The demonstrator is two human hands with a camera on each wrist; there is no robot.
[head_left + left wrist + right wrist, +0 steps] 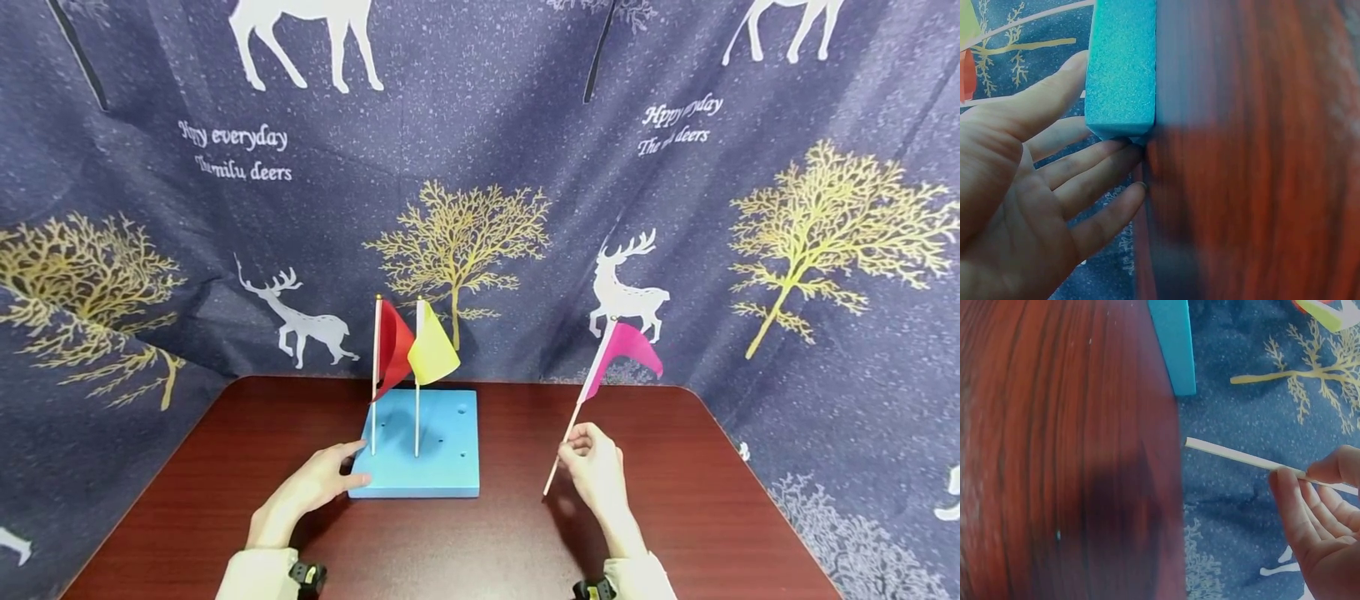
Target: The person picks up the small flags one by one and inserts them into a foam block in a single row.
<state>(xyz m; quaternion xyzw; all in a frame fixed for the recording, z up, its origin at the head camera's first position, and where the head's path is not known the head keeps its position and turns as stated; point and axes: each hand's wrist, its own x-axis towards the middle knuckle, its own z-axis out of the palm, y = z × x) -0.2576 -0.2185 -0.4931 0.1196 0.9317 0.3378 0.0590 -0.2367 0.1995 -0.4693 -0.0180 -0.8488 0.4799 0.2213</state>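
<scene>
A blue foam block (435, 446) lies on the dark wooden table (480, 533). A red flag (392, 343) and a yellow flag (431, 346) stand upright in its holes. My left hand (318, 483) rests with straight fingers against the block's near left corner (1121, 69); the fingers (1088, 162) touch its edge. My right hand (596, 467) pinches the thin white stick (1241, 457) of a pink flag (628, 348), held tilted above the table to the right of the block.
A dark blue cloth with deer and golden trees (457, 233) hangs behind and around the table. The table's rounded far corners (693, 396) meet the cloth. Bare wood lies in front of the block.
</scene>
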